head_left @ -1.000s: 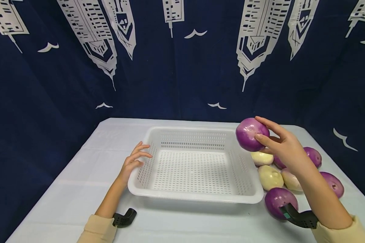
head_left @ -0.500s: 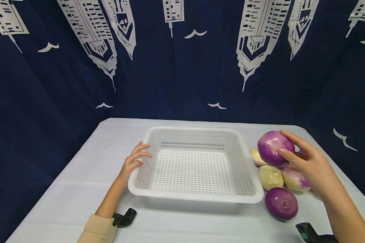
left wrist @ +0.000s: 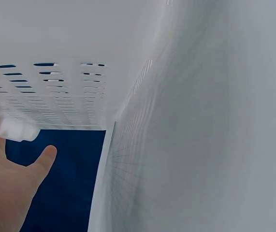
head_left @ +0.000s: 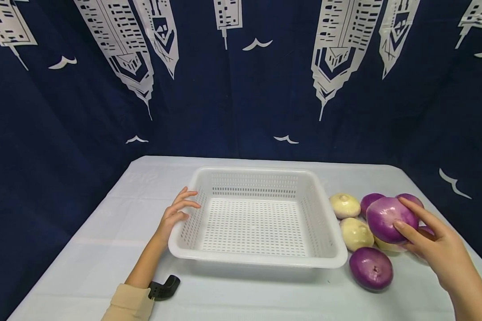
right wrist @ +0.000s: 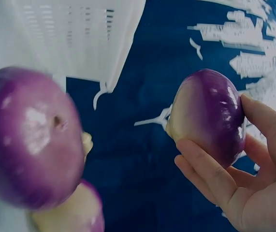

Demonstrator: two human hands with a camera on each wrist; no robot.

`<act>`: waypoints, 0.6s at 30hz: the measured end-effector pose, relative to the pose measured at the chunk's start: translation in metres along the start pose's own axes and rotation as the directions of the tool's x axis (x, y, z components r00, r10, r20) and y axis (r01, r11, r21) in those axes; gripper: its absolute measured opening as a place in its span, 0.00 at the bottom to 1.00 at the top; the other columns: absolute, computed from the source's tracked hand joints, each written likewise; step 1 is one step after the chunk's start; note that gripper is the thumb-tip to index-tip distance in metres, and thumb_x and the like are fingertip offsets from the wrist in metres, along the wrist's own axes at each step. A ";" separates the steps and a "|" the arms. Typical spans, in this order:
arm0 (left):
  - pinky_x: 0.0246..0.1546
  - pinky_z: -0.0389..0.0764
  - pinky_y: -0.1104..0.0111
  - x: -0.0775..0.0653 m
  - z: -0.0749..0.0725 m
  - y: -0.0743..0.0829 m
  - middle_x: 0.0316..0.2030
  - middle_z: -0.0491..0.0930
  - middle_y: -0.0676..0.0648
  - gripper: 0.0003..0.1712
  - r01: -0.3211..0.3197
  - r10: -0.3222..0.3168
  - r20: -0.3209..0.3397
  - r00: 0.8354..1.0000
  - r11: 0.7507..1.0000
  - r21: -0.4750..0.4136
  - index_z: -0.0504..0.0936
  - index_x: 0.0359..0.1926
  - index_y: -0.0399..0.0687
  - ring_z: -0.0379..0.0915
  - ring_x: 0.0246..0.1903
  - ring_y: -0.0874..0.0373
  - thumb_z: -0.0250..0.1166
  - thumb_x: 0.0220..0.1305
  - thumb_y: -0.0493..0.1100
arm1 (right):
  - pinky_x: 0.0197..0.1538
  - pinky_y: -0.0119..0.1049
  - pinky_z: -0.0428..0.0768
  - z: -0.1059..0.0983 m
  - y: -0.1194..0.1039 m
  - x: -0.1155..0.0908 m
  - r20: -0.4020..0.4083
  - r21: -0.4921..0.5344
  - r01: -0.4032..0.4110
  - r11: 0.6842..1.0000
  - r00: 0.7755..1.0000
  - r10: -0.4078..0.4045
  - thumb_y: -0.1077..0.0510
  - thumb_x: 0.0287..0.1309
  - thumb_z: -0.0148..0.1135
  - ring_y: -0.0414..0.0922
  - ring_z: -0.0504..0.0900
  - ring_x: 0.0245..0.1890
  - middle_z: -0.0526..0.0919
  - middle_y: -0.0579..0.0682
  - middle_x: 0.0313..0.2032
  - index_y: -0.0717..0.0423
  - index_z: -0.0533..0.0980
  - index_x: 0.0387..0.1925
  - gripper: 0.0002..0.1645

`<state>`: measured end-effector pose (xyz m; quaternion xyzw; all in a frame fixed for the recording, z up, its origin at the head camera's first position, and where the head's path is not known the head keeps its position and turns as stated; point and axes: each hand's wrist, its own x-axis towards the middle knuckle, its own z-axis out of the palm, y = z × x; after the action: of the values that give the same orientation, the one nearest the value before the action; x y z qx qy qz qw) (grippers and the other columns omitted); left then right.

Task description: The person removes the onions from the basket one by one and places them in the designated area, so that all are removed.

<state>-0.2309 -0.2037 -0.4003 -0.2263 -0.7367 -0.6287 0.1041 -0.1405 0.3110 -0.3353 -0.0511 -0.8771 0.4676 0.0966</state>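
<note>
My right hand (head_left: 442,243) holds a purple-and-cream turnip (head_left: 389,219) between thumb and fingers, over a cluster of similar turnips at the right. In the right wrist view the held turnip (right wrist: 208,116) shows a glossy purple end and a cream end with a small stub. At the left, my left hand (head_left: 176,214) rests its extended fingers on the side rim of a white perforated plastic basket (head_left: 257,262). The left wrist view shows that hand's thumb (left wrist: 46,157) apart from the basket, its fingers partly hidden by the rim. Nothing lies inside the basket.
Right of the basket lie a cream-side-up turnip (head_left: 355,234), another pale one (head_left: 344,205) behind it and a purple turnip (head_left: 371,269) in front. More purple ones sit behind the held turnip. A white cloth covers the table (head_left: 84,263); a dark blue patterned curtain (head_left: 233,98) hangs behind.
My right hand has carried the turnip rightward and down, from beside the basket's far right corner to over the cluster. My left hand and the basket stay in place.
</note>
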 end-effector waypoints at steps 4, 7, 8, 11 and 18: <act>0.62 0.31 0.37 0.000 0.000 0.000 0.57 0.65 0.59 0.20 0.000 0.000 0.000 1.000 1.000 -0.007 0.79 0.35 0.36 0.27 0.70 0.48 0.45 0.43 0.31 | 0.28 0.19 0.78 -0.003 0.017 -0.006 -0.019 0.099 -0.017 0.995 1.000 0.019 0.54 0.59 0.53 0.16 0.69 0.31 0.58 0.37 0.62 0.31 0.56 0.65 0.35; 0.63 0.30 0.37 0.000 0.000 0.000 0.56 0.65 0.60 0.20 -0.007 0.007 -0.001 1.000 1.000 -0.009 0.79 0.36 0.33 0.27 0.70 0.48 0.44 0.43 0.31 | 0.28 0.20 0.78 -0.006 0.030 -0.010 -0.018 0.213 -0.028 0.977 0.999 0.033 0.56 0.58 0.54 0.18 0.71 0.31 0.60 0.33 0.58 0.33 0.57 0.65 0.35; 0.63 0.30 0.37 0.000 0.000 0.001 0.56 0.65 0.59 0.20 -0.010 0.010 -0.001 1.000 1.000 -0.009 0.79 0.36 0.33 0.27 0.70 0.47 0.45 0.43 0.30 | 0.28 0.20 0.78 -0.007 0.034 -0.010 -0.015 0.209 -0.053 0.976 0.998 0.058 0.55 0.58 0.53 0.18 0.70 0.31 0.59 0.33 0.59 0.32 0.56 0.65 0.35; 0.63 0.29 0.38 0.000 0.000 0.001 0.57 0.66 0.57 0.19 -0.015 0.015 -0.003 1.000 1.000 -0.007 0.78 0.36 0.30 0.28 0.70 0.47 0.45 0.43 0.30 | 0.29 0.22 0.79 -0.008 0.046 -0.012 0.008 0.161 -0.144 0.976 0.990 0.144 0.49 0.59 0.51 0.25 0.71 0.40 0.50 0.42 0.69 0.29 0.51 0.66 0.36; 0.63 0.29 0.39 -0.001 0.001 0.001 0.57 0.66 0.56 0.19 -0.009 0.009 -0.007 1.000 1.000 -0.008 0.79 0.35 0.34 0.28 0.70 0.48 0.45 0.43 0.30 | 0.30 0.24 0.80 -0.005 0.067 -0.012 0.041 0.087 -0.309 0.947 0.951 0.307 0.39 0.58 0.46 0.72 0.46 0.62 0.28 0.61 0.69 0.26 0.41 0.67 0.39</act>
<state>-0.2298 -0.2028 -0.3998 -0.2278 -0.7329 -0.6319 0.1084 -0.1280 0.3508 -0.3897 -0.1765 -0.8371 0.5176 0.0128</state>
